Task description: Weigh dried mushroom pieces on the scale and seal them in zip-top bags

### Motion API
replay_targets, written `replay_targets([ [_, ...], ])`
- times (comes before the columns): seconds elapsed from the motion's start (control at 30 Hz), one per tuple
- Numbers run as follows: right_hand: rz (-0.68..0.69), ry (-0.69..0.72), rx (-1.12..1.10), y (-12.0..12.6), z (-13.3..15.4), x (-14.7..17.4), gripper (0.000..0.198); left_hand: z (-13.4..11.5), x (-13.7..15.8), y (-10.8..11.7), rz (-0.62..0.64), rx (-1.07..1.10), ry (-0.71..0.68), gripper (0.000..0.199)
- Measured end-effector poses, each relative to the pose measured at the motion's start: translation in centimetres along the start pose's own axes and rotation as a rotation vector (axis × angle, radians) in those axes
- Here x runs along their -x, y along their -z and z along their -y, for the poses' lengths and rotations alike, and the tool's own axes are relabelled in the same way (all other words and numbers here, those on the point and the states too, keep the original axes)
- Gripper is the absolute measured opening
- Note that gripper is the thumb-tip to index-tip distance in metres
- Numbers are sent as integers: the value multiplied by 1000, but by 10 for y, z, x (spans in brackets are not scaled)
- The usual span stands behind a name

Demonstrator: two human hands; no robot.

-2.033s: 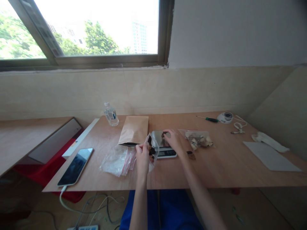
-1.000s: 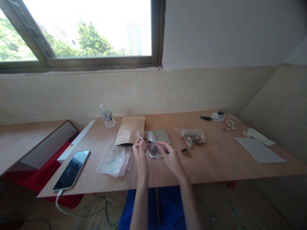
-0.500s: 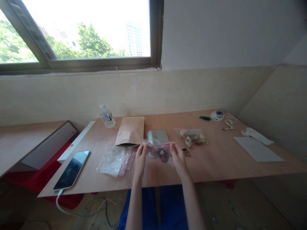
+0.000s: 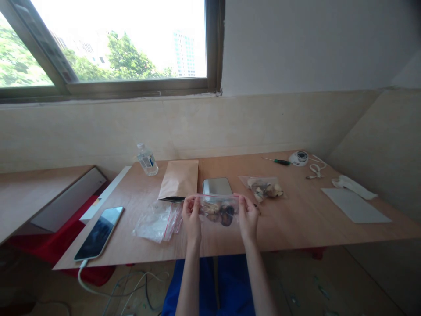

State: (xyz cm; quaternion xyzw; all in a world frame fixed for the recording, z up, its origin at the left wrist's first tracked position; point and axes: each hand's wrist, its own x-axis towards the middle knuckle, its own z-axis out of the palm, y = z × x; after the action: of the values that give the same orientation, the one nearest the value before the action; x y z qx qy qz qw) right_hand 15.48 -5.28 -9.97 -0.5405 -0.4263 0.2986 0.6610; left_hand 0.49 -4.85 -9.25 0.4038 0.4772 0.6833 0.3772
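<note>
Between both hands a clear zip bag [image 4: 219, 211] is stretched out above the front of the table, with several dark brown and pale pieces inside that look like dried mushrooms. My left hand [image 4: 191, 211] pinches its left side, thumb on top. My right hand [image 4: 247, 214] grips the right side the same way. Just behind the bag lies a flat silver scale [image 4: 217, 186], partly covered by it. A small dark piece [image 4: 257, 209] shows beside my right hand, mostly hidden. To the left, empty zip bags [image 4: 156, 224] with red seals lie in a pile.
A brown paper pouch [image 4: 180, 179], a water bottle [image 4: 148, 161] and a plugged-in phone [image 4: 99, 233] are on the left. Rightward are another filled zip bag [image 4: 265, 188], a screwdriver [image 4: 281, 162], a white dome camera [image 4: 298, 158] and a white sheet [image 4: 353, 206].
Both hands have shifted their grip along the bag's sides, and the bag is pulled flatter. Its contents now show more clearly and spread wider.
</note>
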Motion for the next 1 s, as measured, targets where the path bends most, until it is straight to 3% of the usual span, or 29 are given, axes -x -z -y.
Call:
replay_targets([
  [0.2, 76, -140, -49, 5, -21, -5, 39, 15, -4, 11, 115, -40, 61, 25],
  [0.37, 131, -96, 25, 17, -36, -10, 39, 32, -5, 18, 114, -75, 117, 29],
  [0.6, 328, -49, 31, 33, -43, -15, 39, 38, -8, 24, 141, -49, 165, 30],
  [0.8, 258, -3, 97, 31, -44, -14, 35, 40, -8, 25, 167, -54, 227, 39],
  [1.0, 149, 3, 78, 25, -47, -13, 31, 38, -9, 29, 156, -91, 201, 35],
])
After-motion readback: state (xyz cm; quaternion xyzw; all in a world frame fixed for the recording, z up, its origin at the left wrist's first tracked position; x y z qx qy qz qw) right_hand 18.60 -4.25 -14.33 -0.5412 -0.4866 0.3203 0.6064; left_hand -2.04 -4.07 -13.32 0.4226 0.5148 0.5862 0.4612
